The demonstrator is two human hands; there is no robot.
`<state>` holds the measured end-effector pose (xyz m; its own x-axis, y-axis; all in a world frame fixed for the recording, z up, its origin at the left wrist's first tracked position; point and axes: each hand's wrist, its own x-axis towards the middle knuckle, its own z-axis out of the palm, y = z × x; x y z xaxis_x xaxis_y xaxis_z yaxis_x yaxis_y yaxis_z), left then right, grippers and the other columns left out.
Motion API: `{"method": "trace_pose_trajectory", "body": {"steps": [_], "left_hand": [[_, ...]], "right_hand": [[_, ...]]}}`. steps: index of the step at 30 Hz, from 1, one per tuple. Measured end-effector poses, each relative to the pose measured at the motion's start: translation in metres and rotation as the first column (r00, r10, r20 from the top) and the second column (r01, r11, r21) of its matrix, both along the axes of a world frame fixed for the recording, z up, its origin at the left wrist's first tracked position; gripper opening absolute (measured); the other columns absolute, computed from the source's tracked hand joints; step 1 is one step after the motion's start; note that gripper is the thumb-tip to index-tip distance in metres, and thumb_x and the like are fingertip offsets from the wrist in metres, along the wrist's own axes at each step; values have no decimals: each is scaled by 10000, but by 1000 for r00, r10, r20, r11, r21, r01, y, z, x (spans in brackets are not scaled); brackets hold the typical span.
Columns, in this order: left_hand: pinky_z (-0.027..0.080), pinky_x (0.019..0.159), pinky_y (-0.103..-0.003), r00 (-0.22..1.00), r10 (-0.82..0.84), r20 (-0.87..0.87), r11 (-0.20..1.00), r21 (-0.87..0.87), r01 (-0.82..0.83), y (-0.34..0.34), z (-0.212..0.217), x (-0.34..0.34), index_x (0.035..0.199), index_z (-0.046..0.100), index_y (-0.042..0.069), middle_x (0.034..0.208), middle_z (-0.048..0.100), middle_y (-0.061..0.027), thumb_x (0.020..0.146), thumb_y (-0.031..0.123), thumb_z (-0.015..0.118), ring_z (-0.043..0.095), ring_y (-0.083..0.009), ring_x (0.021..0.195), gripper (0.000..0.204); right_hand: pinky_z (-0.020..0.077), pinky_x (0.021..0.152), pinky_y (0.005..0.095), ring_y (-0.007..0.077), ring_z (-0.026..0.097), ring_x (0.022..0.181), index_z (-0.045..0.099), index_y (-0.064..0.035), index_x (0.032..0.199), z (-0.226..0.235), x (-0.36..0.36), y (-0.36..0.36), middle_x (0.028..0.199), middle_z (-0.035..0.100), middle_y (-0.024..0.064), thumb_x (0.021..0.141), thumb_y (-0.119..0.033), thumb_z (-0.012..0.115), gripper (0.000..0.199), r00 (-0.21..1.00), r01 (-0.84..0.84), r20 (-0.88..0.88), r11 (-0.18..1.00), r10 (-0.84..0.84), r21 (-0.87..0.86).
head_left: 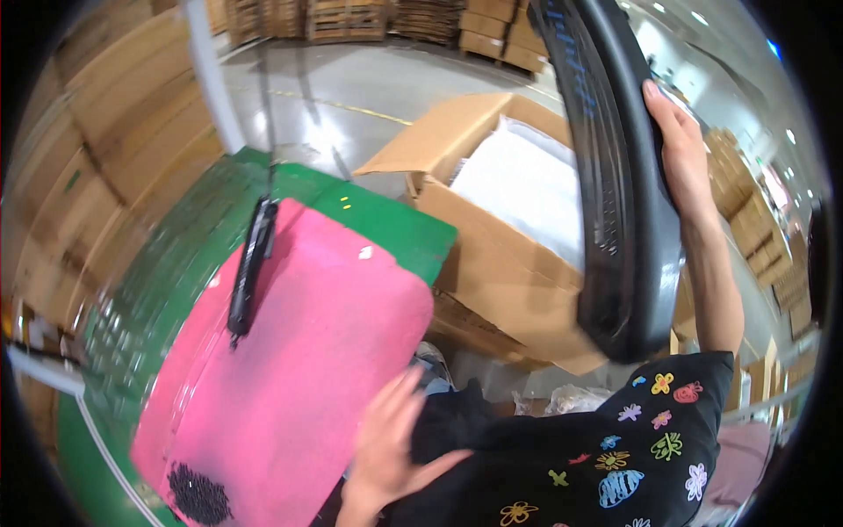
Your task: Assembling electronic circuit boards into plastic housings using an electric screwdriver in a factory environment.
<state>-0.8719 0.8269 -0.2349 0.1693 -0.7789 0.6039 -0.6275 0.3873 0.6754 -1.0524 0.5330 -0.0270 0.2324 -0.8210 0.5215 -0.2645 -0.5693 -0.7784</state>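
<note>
My right hand (685, 158) grips the outer edge of a long black plastic panel (628, 184), held up at the right. The panel stands on end, with ridges along it and blue marks near its top. My left hand (388, 439) is slightly blurred, its fingers spread with nothing in them, over the near right edge of a pink mat (307, 351). A black electric screwdriver (253, 268) hangs on a cord above the mat's far left part. At the mat's near left corner lies a heap of small black screws (198, 494).
The mat lies on a green table (395, 220). Beyond the table's right side stands an open cardboard box (500, 263) holding white-wrapped items (527, 176), partly behind the panel. Stacked cartons (132, 88) line the left. A pale post (211, 79) rises at the table's far edge.
</note>
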Motion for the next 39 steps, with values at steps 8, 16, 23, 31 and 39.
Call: {"method": "trace_pose_trajectory", "body": {"steps": [8, 16, 23, 31, 39], "left_hand": [[421, 989, -461, 949, -38, -313, 990, 117, 78, -6, -11, -18, 1322, 420, -2, 1299, 501, -218, 716, 115, 692, 524, -359, 1178, 674], [468, 865, -339, -19, 474, -880, 834, 456, -310, 124, 38, 38, 1263, 444, -45, 1152, 567, -149, 757, 158, 541, 556, -222, 1044, 554], [504, 559, -417, 385, 760, 524, 81, 512, -855, 159, 68, 91, 889, 560, 3, 649, 598, -149, 821, 253, 640, 631, -306, 626, 271], [455, 869, -443, 813, 355, 461, 582, 572, -578, 120, 24, 157, 1092, 557, 30, 1052, 567, -125, 819, 290, 642, 532, -297, 1060, 387], [528, 558, -368, 621, 543, 565, 473, 405, -782, 141, -8, 171, 887, 600, 47, 910, 602, -85, 806, 213, 632, 642, -259, 812, 187]], "right_hand": [[417, 963, 371, 194, 524, 1141, 528, -48, 1243, -38, 87, 68, 1259, 520, 86, 905, -470, 538, 541, 628, -753, 107, 568, 770, 334], [494, 843, 377, 212, 630, 1011, 657, -88, 1043, -118, 166, 61, 1114, 647, 96, 720, -143, 573, 338, 320, -883, -901, -253, 292, -396], [485, 566, 321, 226, 625, 694, 595, -46, 841, -137, 221, 108, 790, 625, 79, 766, -496, 656, 461, -195, -945, -946, -309, 259, 110], [470, 618, 505, 406, 607, 703, 503, -60, 969, -127, 421, 242, 745, 618, 176, 853, -134, 471, 142, 54, -971, -646, -111, 761, -213], [405, 945, 505, 347, 486, 1160, 475, -140, 1232, -194, 617, 329, 1215, 514, 162, 899, -223, 408, 349, 329, -944, -819, 142, 470, -298]]}}
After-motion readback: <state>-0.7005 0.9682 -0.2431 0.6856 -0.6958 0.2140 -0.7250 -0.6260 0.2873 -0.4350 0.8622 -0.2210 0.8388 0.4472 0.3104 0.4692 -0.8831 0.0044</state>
